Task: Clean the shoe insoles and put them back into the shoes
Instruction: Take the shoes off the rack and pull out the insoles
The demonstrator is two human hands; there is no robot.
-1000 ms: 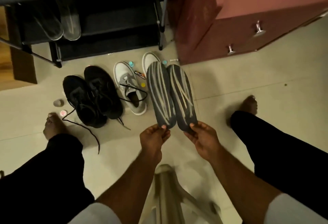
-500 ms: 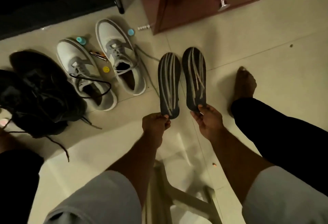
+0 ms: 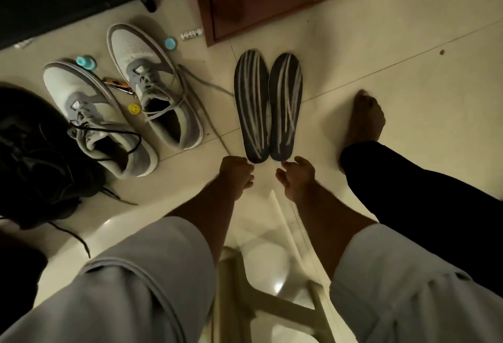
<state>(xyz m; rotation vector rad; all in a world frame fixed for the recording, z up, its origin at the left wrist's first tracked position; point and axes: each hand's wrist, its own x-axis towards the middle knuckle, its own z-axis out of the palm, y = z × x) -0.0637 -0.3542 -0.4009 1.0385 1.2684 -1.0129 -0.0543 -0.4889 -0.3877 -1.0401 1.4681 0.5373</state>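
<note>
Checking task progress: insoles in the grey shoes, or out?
Out. Both insoles lie on the floor tiles beside the grey shoes.

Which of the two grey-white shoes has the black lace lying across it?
The left grey-white shoe, next to the black shoes; the right grey-white shoe carries only grey laces.

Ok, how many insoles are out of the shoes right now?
2. The left insole and the right insole lie side by side on the floor tiles, right of the grey sneakers, heel ends at the left hand and right hand. None else is visible.
</note>
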